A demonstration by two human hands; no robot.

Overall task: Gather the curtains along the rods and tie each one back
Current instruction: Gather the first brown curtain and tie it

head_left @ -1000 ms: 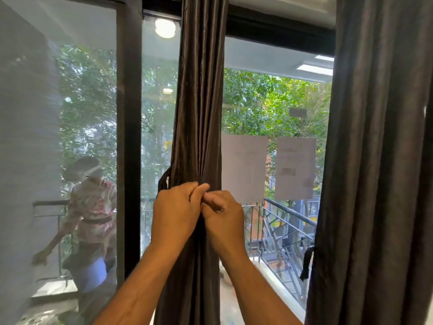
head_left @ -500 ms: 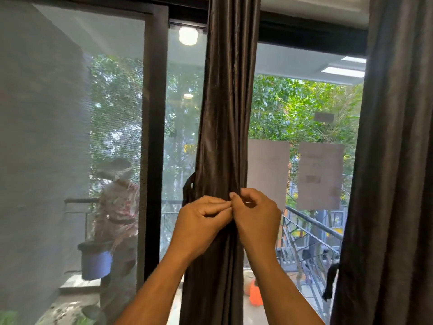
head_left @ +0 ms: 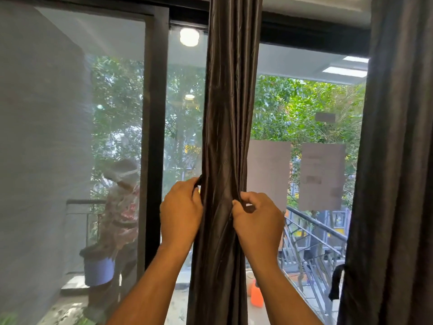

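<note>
A dark brown curtain (head_left: 228, 127) hangs gathered into a narrow bundle in front of the glass. My left hand (head_left: 180, 214) grips the bundle's left edge, fingers curled around a dark tie strap there. At the bundle's right edge, slightly lower, my right hand (head_left: 257, 219) pinches a fold of the fabric. A second, wider dark curtain (head_left: 396, 160) hangs at the far right, with a black tie-back strap (head_left: 336, 286) dangling at its left edge.
A black window frame post (head_left: 153, 137) stands left of the bundle. Two blurred paper sheets (head_left: 322, 177) stick on the glass. Outside are a balcony railing (head_left: 314, 233), a blue pot (head_left: 98, 270), an orange object (head_left: 256, 296) and a person in a floral shirt (head_left: 121, 207).
My hands, which met at the front of the bundle, have parted to its left and right edges. The view has shifted left and closer.
</note>
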